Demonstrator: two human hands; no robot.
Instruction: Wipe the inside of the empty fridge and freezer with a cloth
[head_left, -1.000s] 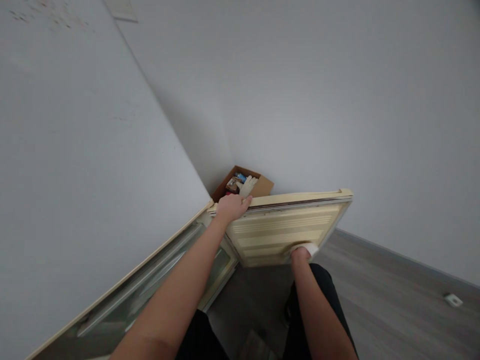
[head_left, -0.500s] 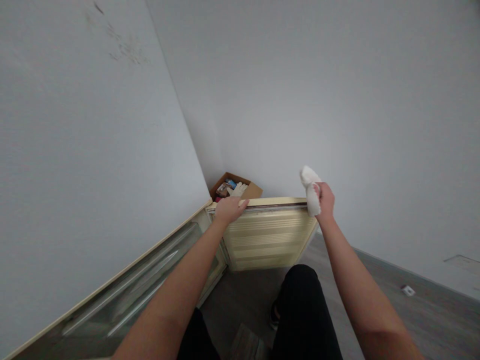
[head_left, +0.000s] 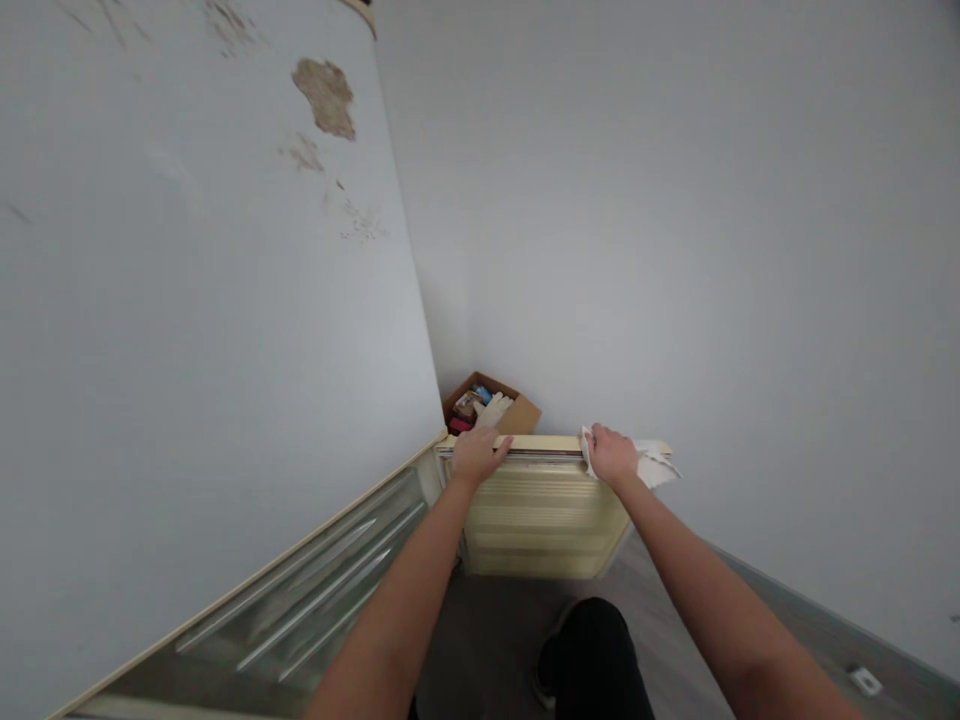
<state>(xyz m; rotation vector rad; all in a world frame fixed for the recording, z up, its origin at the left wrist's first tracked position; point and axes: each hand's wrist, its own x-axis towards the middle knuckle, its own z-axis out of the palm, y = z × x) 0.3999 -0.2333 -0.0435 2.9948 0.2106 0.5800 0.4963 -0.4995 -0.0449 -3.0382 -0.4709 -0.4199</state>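
Observation:
A cream door [head_left: 547, 520] with a ribbed inner face stands swung out from a pale cabinet [head_left: 225, 300] that looks like an old fridge or freezer. My left hand [head_left: 477, 455] grips the door's top edge near the hinge side, thumb pointing right along it. Farther out on the same edge, my right hand [head_left: 613, 455] presses down a crumpled white cloth or paper wipe [head_left: 654, 465], with part of it hanging out to the right. Clear ribbed drawer fronts [head_left: 322, 590] show in the cabinet's front, below my left arm.
Behind the door, an open cardboard box [head_left: 525, 412] holds a pale glove and small items. A plain wall [head_left: 675, 250] rises behind. The cabinet's pale surface has a peeled brown patch [head_left: 326, 97]. A small white object [head_left: 865, 681] lies at the lower right, near the wall's foot.
My right hand has brought the wipe from above the door's outer corner down onto its top edge, moving left. My left hand keeps its hold near the hinge. The view has tilted upward.

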